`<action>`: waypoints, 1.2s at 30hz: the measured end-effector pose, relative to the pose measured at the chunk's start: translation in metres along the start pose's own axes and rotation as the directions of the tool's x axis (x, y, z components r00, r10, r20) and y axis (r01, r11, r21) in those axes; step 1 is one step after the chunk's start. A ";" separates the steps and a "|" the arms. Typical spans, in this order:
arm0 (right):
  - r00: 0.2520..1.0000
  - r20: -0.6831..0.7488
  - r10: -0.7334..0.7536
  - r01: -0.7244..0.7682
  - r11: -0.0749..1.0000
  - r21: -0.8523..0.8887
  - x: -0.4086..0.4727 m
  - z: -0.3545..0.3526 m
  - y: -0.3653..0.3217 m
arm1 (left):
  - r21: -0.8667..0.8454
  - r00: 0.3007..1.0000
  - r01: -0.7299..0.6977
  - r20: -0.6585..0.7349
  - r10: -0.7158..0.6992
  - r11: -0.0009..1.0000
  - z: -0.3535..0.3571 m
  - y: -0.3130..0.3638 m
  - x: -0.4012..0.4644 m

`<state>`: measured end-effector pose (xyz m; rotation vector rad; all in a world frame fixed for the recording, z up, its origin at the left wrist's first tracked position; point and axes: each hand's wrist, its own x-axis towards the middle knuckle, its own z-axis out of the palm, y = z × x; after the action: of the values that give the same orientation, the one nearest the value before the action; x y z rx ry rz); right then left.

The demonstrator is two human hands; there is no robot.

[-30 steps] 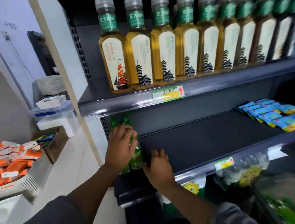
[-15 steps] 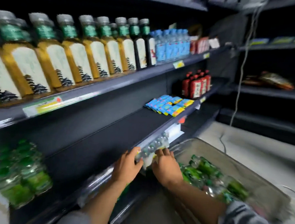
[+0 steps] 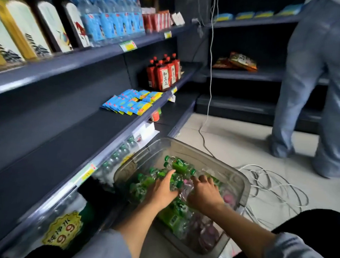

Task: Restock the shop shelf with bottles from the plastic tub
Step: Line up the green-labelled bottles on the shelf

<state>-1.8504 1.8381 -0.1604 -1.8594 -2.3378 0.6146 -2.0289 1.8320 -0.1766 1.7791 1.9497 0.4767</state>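
A clear plastic tub (image 3: pixel 234 171) stands on the floor beside the shelving, holding several green-capped, green-labelled bottles (image 3: pixel 179 164). Both my hands are down inside it. My left hand (image 3: pixel 160 191) lies over the bottles with its fingers stretched toward the far side. My right hand (image 3: pixel 203 194) rests on a clear bottle with bent, spread fingers; whether it grips is unclear. The dark middle shelf (image 3: pixel 63 143) runs along the left, above the tub.
Blue snack packets (image 3: pixel 131 102) and red bottles (image 3: pixel 163 75) sit further along the shelf. Tea and water bottles (image 3: pixel 109 22) line the upper shelf. Packed water (image 3: pixel 63 231) fills the bottom shelf. White cables (image 3: pixel 272 184) sprawl on the floor. A person in jeans (image 3: pixel 322 96) stands at right.
My view swung right from the shelf's left end to the tub. Both hands left the green bottles on the shelf, passed the shelf edge and dropped into the tub.
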 end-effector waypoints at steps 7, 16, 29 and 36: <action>0.998 0.066 -0.011 0.009 0.999 0.035 -0.002 0.017 0.029 | 0.164 0.994 0.029 0.104 -0.046 0.986 0.026 0.007 0.012; 0.994 0.112 -0.006 -0.009 0.991 0.130 0.002 0.027 0.033 | 0.314 0.954 0.278 0.021 -0.299 0.908 0.037 0.008 0.015; 0.999 -0.045 0.027 -0.013 0.955 0.295 0.009 0.034 0.042 | 0.187 0.920 0.390 -0.027 -0.392 0.902 0.060 0.011 0.027; 0.981 -0.157 0.113 -0.047 0.927 0.371 0.011 0.032 0.043 | -0.006 0.886 0.464 -0.018 -0.464 0.886 0.046 0.013 0.035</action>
<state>-1.8236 1.8483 -0.2077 -1.7616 -1.8890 0.7962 -1.9948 1.8655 -0.2110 1.2381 2.2894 0.3269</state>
